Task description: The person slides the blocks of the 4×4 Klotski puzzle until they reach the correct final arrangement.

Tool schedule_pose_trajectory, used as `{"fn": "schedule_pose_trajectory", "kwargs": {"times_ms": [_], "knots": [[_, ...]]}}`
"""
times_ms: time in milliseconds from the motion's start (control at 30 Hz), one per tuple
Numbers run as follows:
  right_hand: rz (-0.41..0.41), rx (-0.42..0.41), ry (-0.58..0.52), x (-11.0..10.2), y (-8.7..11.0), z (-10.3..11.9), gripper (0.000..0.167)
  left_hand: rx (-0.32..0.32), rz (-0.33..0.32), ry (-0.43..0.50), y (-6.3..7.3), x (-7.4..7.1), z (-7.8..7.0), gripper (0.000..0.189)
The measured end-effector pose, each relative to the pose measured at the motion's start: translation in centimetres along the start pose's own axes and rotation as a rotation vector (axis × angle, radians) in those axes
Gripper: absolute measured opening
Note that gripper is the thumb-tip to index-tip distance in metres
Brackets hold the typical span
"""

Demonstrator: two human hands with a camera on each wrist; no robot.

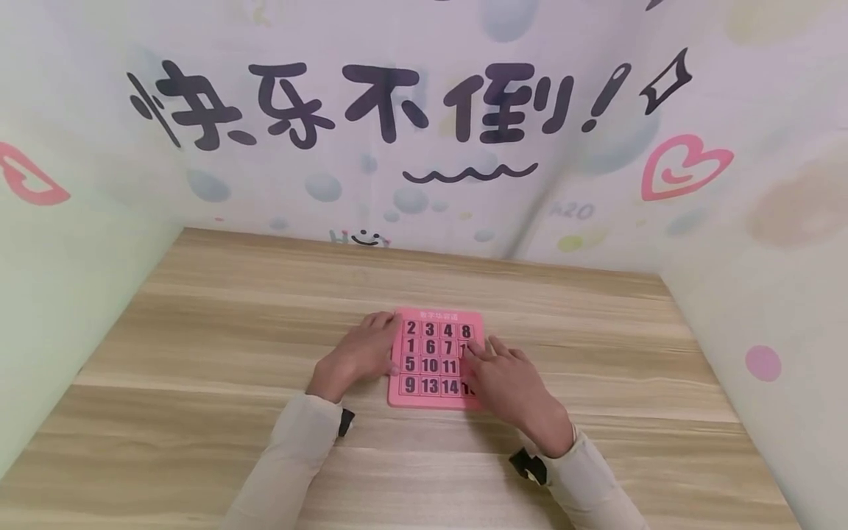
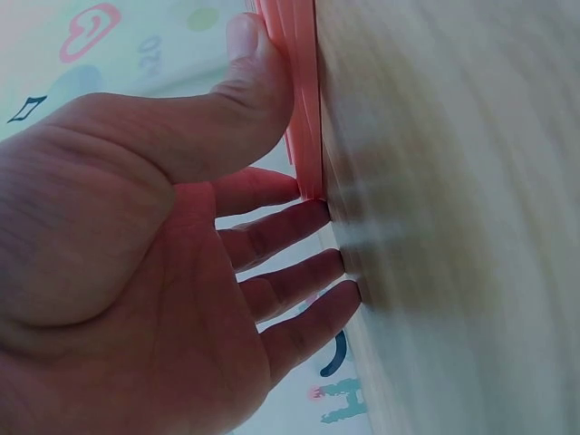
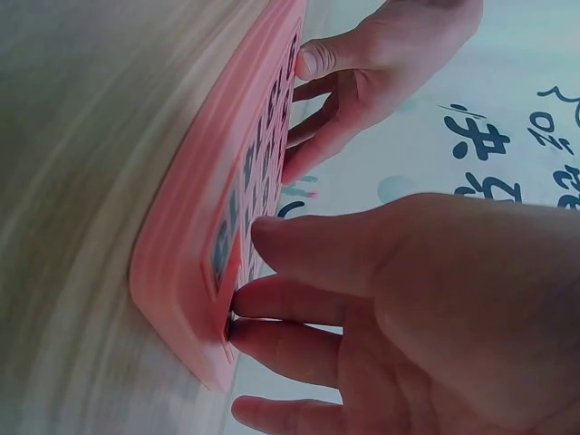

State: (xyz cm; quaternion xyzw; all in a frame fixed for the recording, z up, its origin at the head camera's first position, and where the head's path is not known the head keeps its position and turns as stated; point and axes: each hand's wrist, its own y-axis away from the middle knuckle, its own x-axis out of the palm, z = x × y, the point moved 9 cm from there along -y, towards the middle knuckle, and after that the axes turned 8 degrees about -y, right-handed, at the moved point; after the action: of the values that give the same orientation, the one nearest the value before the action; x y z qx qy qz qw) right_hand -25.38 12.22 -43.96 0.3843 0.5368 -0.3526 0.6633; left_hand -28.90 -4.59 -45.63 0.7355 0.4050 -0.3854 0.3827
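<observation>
A pink number sliding puzzle [image 1: 433,401] lies flat on the wooden table, its tiles bearing black numerals. The top row reads 2, 3, 4, 8, and the bottom row begins 9, 13, 14. My left hand [image 1: 361,350] rests along the puzzle's left side. In the left wrist view its thumb touches the pink edge, while the other fingers extend toward the tabletop. Over the right-hand column, my right hand [image 1: 513,383] touches the tiles with its fingertips, thumb apart from the fingers in the right wrist view. It hides part of that column, including the third-row spot.
The wood-grain table [image 1: 218,353] extends on all sides of the puzzle. Behind it hangs a pale backdrop [image 1: 430,221] with black lettering, bubbles and hearts. Light walls flank the table left and right. Each cuff has a black strap piece [image 1: 530,465] under it.
</observation>
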Motion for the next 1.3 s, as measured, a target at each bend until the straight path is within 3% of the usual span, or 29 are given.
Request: {"fn": "schedule_pose_trajectory", "kwargs": {"times_ms": [367, 1100, 1300], "knots": [[0.011, 0.022, -0.033, 0.0, 0.2, 0.0, 0.041, 0.012, 0.001, -0.008, 0.1, -0.1, -0.1, 0.088], [0.045, -0.073, -0.024, -0.8, 1.2, 1.2, 0.034, 0.026, 0.003, -0.027, 0.0, 0.1, 0.1, 0.090], [0.066, -0.064, -0.035, -0.7, 1.3, 1.2, 0.036, 0.028, 0.003, -0.028, 0.0, 0.1, 0.1, 0.091]]}}
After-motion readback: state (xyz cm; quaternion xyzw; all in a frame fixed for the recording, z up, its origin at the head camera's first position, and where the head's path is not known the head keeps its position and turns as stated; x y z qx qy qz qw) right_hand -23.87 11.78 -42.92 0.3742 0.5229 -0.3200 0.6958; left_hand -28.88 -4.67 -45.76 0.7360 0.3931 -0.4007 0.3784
